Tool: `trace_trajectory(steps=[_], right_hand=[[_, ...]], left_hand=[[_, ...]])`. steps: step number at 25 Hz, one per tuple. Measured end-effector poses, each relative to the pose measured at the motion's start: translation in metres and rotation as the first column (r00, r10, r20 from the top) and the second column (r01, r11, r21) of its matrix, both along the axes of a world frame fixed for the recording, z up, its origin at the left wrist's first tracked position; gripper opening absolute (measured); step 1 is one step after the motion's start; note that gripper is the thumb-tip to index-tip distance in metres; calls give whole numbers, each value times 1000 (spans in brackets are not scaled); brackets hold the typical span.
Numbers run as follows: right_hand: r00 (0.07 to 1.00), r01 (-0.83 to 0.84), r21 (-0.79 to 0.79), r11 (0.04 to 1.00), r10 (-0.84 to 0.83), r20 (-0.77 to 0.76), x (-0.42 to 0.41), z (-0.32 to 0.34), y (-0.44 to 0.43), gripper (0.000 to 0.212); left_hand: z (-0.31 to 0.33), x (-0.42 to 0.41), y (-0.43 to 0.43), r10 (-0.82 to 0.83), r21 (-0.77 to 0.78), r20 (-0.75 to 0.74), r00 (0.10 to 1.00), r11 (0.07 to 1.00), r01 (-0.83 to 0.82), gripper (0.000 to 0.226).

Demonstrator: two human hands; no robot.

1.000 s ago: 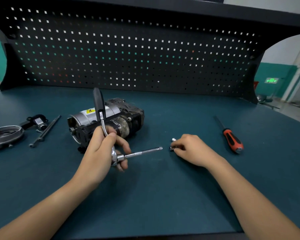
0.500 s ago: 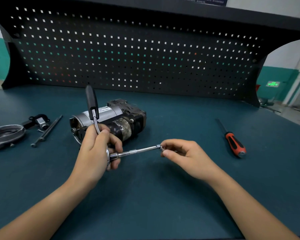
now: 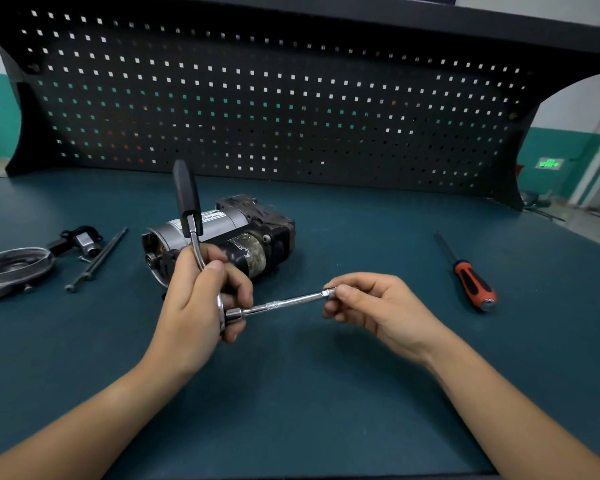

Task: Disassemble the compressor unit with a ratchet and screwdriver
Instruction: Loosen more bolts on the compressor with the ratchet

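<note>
Dark pegboard (image 3: 291,98) backs a teal-topped bench (image 3: 291,393), and over it a person is readying a tool rather than turning one. Their left hand (image 3: 201,299) is wrapped round the ratchet (image 3: 186,192) near its head, the black handle sticking up above the fist. I'd say it is held that way so the head faces sideways and the extension bar (image 3: 284,302) juts out level toward the other hand. The right hand (image 3: 378,306) pinches the far tip of that bar between thumb and fingertips, seemingly seating or steadying something small there; whether a socket sits on the tip I cannot tell, as the fingers cover it. Directly behind the left-hand grip lies the compressor unit (image 3: 250,233) on its side, untouched. Well out beyond the right hand's pinch the screwdriver (image 3: 471,282) lies flat, within reach for later. On the far side of the left fist sit a cover plate (image 3: 11,268), long bolts (image 3: 97,259) and a small black fitting (image 3: 80,239) — parts already off, by the look, kept clear of the work.
</note>
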State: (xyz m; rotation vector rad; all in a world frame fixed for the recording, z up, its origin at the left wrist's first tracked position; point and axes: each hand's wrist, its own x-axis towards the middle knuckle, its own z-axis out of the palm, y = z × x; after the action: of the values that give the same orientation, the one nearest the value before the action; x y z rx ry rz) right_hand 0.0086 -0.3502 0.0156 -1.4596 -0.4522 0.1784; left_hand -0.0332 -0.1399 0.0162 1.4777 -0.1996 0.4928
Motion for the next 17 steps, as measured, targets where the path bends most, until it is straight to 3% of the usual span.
trace_trajectory(steps=[5, 9, 12, 15, 16, 17], right_hand=[[994, -73, 74, 995, 78, -72, -1, -1, -1, 12], [996, -91, -55, 994, 90, -10, -2, -4, -2, 10], [998, -68, -89, 994, 66, -26, 0, -3, 4, 11], [987, 150, -125, 981, -142, 72, 19, 2, 2, 19], [939, 326, -202, 924, -291, 182, 30, 1, -4, 18], [845, 514, -338, 788, -397, 359, 41, 0, -12, 21]], left_hand=[[-6, 1, 1, 0, 8, 46, 999, 1000, 0, 31], [-8, 0, 0, -36, 17, 49, 998, 999, 35, 4], [-9, 3, -3, -39, 9, 22, 999, 999, 39, 10], [-3, 8, -4, -22, -24, 15, 1000, 999, 22, 26], [-1, 8, -3, -4, -30, 41, 999, 1000, 5, 27], [1, 7, -1, 20, -38, 71, 997, 999, -18, 27]])
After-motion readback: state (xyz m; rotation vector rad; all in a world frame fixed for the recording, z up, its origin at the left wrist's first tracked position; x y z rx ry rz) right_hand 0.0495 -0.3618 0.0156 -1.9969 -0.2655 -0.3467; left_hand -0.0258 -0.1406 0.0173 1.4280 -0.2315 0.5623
